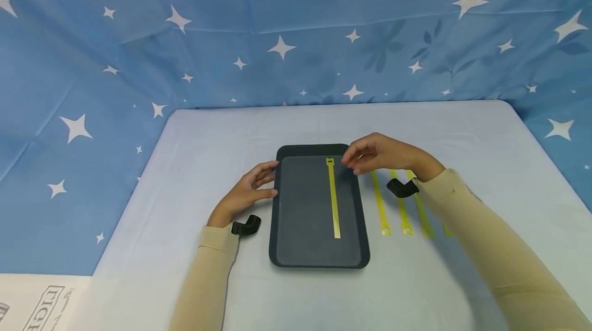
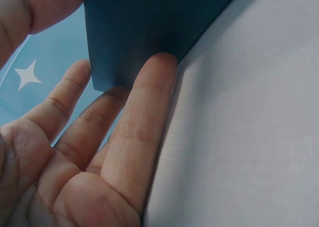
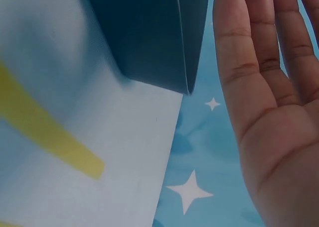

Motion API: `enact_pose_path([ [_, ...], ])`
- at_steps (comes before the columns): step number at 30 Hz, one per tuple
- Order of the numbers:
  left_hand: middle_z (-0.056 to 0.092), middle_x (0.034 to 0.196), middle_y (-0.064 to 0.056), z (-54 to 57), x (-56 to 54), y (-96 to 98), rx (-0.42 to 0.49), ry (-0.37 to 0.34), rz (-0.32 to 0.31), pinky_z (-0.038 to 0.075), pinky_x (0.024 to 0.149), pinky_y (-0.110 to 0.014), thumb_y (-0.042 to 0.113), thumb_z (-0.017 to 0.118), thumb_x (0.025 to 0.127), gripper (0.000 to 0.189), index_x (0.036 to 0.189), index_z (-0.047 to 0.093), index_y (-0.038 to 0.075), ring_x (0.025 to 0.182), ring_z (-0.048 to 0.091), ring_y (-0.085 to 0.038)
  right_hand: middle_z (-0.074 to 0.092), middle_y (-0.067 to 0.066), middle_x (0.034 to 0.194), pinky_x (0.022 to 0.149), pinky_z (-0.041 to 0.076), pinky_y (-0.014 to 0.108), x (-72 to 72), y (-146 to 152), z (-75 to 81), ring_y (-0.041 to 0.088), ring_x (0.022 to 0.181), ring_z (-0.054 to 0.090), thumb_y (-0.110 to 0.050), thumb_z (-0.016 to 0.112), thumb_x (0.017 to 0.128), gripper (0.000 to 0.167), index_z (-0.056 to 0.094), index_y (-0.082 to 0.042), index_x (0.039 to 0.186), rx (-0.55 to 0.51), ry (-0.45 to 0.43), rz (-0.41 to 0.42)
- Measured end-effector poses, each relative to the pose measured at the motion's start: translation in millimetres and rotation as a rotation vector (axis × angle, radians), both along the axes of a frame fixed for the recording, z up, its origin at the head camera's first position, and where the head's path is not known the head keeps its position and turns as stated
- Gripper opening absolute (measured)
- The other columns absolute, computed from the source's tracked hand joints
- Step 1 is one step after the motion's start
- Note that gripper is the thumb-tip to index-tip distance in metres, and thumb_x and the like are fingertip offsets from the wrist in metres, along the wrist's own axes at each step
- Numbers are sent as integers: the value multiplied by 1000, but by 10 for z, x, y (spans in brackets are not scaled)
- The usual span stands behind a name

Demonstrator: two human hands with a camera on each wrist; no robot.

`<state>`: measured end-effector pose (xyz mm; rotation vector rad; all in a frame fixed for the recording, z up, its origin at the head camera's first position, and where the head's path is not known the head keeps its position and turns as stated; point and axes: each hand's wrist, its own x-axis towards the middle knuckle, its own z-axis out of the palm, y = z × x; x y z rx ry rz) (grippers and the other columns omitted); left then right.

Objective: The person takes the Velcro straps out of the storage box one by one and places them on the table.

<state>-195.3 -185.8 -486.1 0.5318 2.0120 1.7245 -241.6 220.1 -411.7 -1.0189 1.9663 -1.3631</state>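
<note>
A dark grey rectangular tray [image 1: 300,213] lies on the table, with one yellow cable strap [image 1: 334,200] lengthwise in its right half, slotted head at the far end. My left hand [image 1: 247,192] touches the tray's left side; in the left wrist view its extended fingers [image 2: 144,97] rest against the outer wall [image 2: 129,33]. Over the tray's far right corner hovers my right hand [image 1: 381,153], fingers loosely bent and nothing held. Its palm and fingers [image 3: 234,43] appear beside the tray wall [image 3: 149,43] in the right wrist view.
Several more yellow straps [image 1: 380,205] lie side by side on the white table [image 1: 222,135] right of the tray, partly hidden under the right hand and sleeve. A blue star-patterned curtain [image 1: 305,22] closes off the back. Printed paper or card [image 1: 46,302] shows at lower left.
</note>
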Motion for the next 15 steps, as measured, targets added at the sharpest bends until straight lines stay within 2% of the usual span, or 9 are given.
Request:
enact_pose_path([
  [8,34,173,-18,11,1,13,5,7,2,34,125,-60,5,74,101,77,168,36,6,157,36,-40,67,32,128,98,59,34,-90,-138,-30,38,117,69,5,74,99,32,66,19,126,75,9,36],
  [11,33,174,-18,4,3,12,2,4,8,31,126,-62,6,75,101,78,168,36,6,157,37,-41,66,35,129,99,59,35,-113,-189,-49,42,118,68,5,74,98,30,67,18,124,104,6,47],
  [15,33,174,-18,7,2,10,3,5,12,30,126,-63,6,75,101,77,168,36,6,157,36,-41,67,33,128,100,58,35,-137,-259,-65,47,120,67,7,74,98,28,69,17,123,141,-17,73],
])
